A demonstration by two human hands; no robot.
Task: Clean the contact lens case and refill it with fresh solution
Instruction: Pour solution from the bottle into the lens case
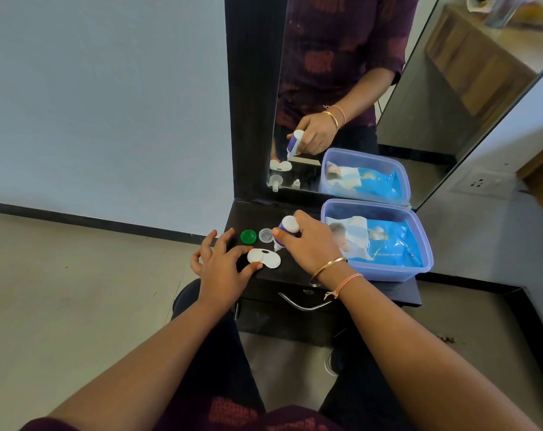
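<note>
A white two-well contact lens case (264,258) lies uncapped on the black dresser top (290,273). My left hand (222,265) holds it at its left side, thumb and forefinger against the rim. My right hand (310,244) grips a small white and purple solution bottle (285,230), tipped nozzle-down over the case's right well. A green cap (248,236) and a clear cap (266,235) sit just behind the case.
A translucent blue box (417,272) holding a blue wet-wipes pack (379,241) stands at the right of the top. A mirror (357,88) rises behind. A drawer with a metal handle (304,303) is under the top.
</note>
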